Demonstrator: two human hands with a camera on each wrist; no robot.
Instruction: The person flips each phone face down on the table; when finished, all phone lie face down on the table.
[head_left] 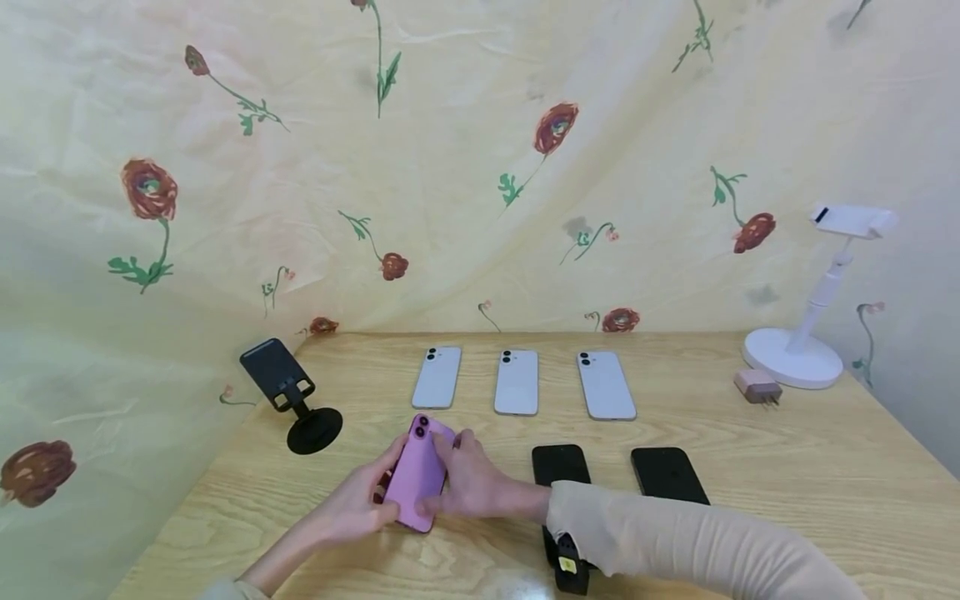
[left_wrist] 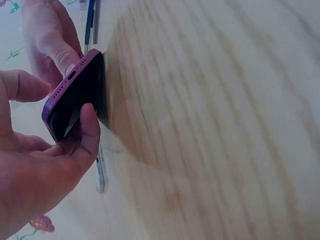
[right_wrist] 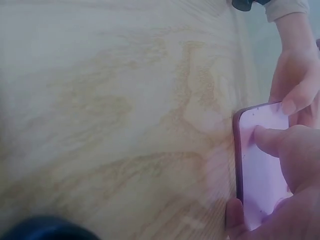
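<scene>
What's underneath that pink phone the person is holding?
Both hands, left hand and right hand, grip the pink phone above the wooden table. Its underside and the table beneath are hidden.

A light wooden table [head_left: 787, 467] stands against a cream cloth backdrop [head_left: 450, 167] printed with red flowers.

Black stand [head_left: 288, 396] close left; white phones [head_left: 516, 382] behind; black phones [head_left: 558, 465] right; bare table [head_left: 825, 467] far right.
</scene>
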